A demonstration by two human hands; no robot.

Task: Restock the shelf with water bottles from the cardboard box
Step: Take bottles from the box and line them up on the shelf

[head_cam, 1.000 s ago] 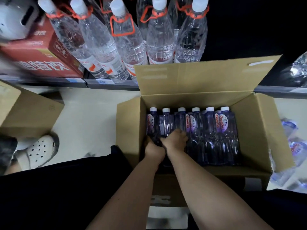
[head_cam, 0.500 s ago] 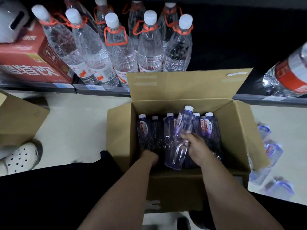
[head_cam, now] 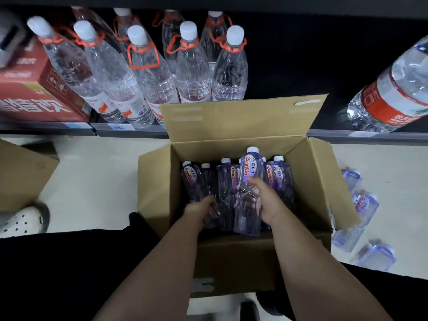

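Note:
An open cardboard box point(head_cam: 319, 181) stands on the floor below me, holding several purple-tinted water bottles with white caps. My right hand point(head_cam: 266, 200) is shut around the waist of one such bottle point(head_cam: 249, 181), raised above the others, cap pointing away. My left hand point(head_cam: 200, 208) reaches into the box's left side and grips the lower part of another bottle point(head_cam: 203, 188) that still stands among the rest. The shelf point(head_cam: 129, 129) runs across just beyond the box, with a dark gap right behind the box's raised flap.
Several tall clear bottles with red handles point(head_cam: 192, 68) fill the shelf's left-centre. A red carton point(head_cam: 34, 91) sits at far left, a red-labelled bottle point(head_cam: 391, 93) at far right. Purple bottles point(head_cam: 363, 205) lie on the floor right of the box; another cardboard box point(head_cam: 20, 172) and a white shoe point(head_cam: 23, 221) are left.
My right hand has lifted one purple bottle up out of the row and now holds it more upright. My left hand has closed lower on a bottle at the left.

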